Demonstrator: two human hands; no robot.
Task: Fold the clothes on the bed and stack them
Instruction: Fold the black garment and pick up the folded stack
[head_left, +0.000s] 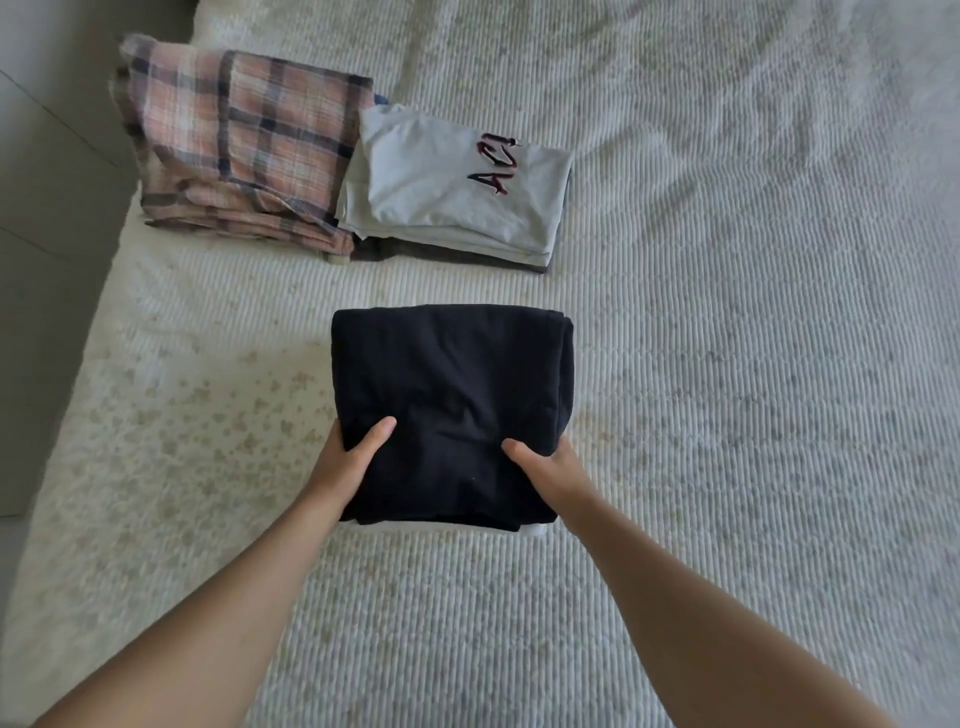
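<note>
While both arms reach forward over the white ribbed bedspread (727, 364), the folded black fabric garment (447, 395) sits squarely in the middle of it, a sliver of white cloth (524, 530) showing under its near edge. The left hand (345, 465) takes the garment's near left corner, thumb on top and fingers tucked beneath the edge; the right hand (550, 467) does the same at the near right corner. Each grip is closed on the black cloth.

Beyond the black garment's far edge, with a band of bare bedspread between, lies a folded pale grey T-shirt with red-and-black lettering (457, 182), resting on other folded pieces. Touching that pile on its left is a folded pink-and-navy plaid flannel piece (239, 145), which reaches almost to the bed's left edge. The grey floor (47, 218) shows past that edge.

To the right of the black garment the bedspread runs wide and open to the frame's border. To its left there is a narrower strip, speckled with faint tan marks, before the mattress drops away.
</note>
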